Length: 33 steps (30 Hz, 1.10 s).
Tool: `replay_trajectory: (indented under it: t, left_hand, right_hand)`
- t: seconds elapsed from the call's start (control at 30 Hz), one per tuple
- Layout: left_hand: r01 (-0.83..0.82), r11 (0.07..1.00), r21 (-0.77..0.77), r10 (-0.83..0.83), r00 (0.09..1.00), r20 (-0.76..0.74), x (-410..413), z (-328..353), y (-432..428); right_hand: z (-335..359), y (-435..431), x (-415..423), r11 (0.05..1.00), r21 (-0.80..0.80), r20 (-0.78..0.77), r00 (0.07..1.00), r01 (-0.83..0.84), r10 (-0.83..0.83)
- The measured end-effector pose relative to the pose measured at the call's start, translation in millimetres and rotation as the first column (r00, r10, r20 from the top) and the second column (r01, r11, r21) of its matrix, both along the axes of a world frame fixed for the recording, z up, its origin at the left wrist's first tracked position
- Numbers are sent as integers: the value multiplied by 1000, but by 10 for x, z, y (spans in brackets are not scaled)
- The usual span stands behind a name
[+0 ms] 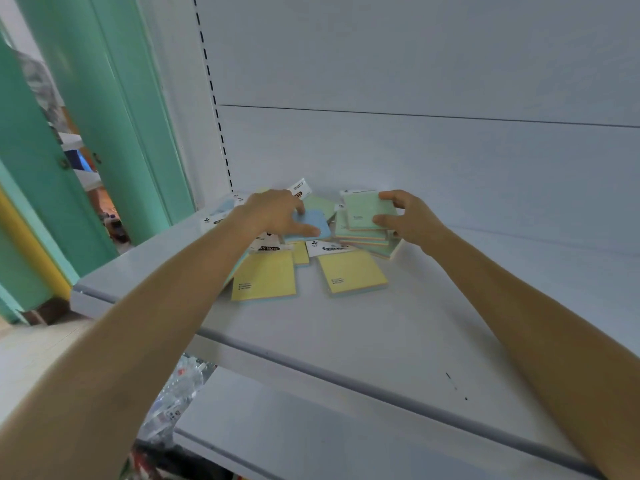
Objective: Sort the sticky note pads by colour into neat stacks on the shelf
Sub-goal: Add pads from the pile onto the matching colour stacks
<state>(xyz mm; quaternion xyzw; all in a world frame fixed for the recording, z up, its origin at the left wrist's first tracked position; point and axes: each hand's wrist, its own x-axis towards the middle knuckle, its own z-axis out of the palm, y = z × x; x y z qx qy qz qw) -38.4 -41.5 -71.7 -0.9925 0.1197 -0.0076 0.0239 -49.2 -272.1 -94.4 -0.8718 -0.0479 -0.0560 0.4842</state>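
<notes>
Green pad (367, 211) pinched by right hand (412, 220); left hand (273, 211) grips blue pad (317, 220).

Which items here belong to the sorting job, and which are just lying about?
Job: blue pad, gripped by left hand; green pad, held by right hand over green stack; yellow pads; shelf.
Lying about: green door frame; plastic packets below the shelf.

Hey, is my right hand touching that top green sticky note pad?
Touching. The head view shows the right hand pinching the top green sticky note pad at its right edge.
</notes>
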Motion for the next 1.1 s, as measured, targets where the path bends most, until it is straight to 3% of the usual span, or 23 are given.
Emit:
replay_trajectory:
  t: [0.1, 0.2, 0.3, 0.43, 0.53, 0.67, 0.8, 0.97, 1.1]
  left_hand:
    - [40, 988, -152, -72, 975, -210, -35, 61, 23]
    - [60, 964, -258, -133, 953, -272, -50, 99, 86]
    - [-30, 936, -350, -26, 988, -155, -23, 45, 174]
    - [-259, 946, -196, 281, 955, 96, -52, -51, 155]
    - [-375, 919, -122, 386, 918, 90, -72, -114, 61]
    - [-325, 899, -293, 361, 930, 76, -24, -176, -7]
    - [-149, 748, -647, 263, 961, 83, -1, -93, -22]
    - [145, 611, -778, 151, 944, 294, -50, 130, -116]
    - [208, 356, -911, 126, 955, 268, -46, 284, -294]
  right_hand:
    - [-10, -1, -4, 1000, 5, 22, 1000, -1, 0]
    - [-23, -5, 3, 1000, 17, 31, 999, -14, 14]
    - [-43, -7, 24, 999, 37, 38, 999, -15, 13]
    - [-51, 11, 27, 998, 66, 45, 999, -5, 2]
    - [-68, 12, 23, 996, 94, 32, 1000, -3, 0]
    - [-78, 11, 16, 993, 115, 43, 999, 7, -12]
    - [-33, -16, -8, 983, 168, 44, 995, 79, -88]
    - [107, -226, -120, 939, 299, 21, 983, 169, -183]
    - [179, -532, -374, 912, 320, 22, 961, 256, -277]
